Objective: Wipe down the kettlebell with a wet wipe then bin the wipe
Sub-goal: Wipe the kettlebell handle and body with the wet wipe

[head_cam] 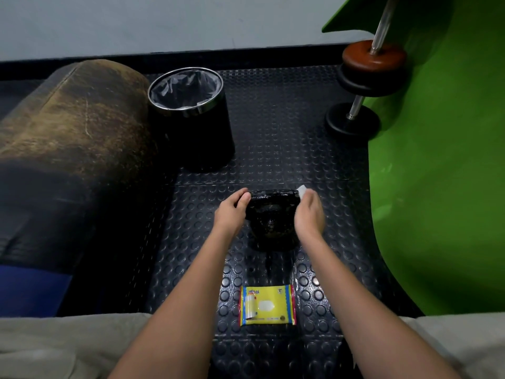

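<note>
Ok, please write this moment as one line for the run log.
step: wiping kettlebell handle | left hand: holds handle | right hand: holds wet wipe on handle | bin: open, wipe not binned

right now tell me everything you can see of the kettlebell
The kettlebell is black and glossy, with mottled pale speckling on its round body, and it looks like coated metal. It stands upright on the studded black floor mat, its thick handle across the top. The left hand grips the handle's left end, and the right hand presses a white wet wipe against the right end. It sits beyond the yellow wipes packet, nearer than the bin.
</note>
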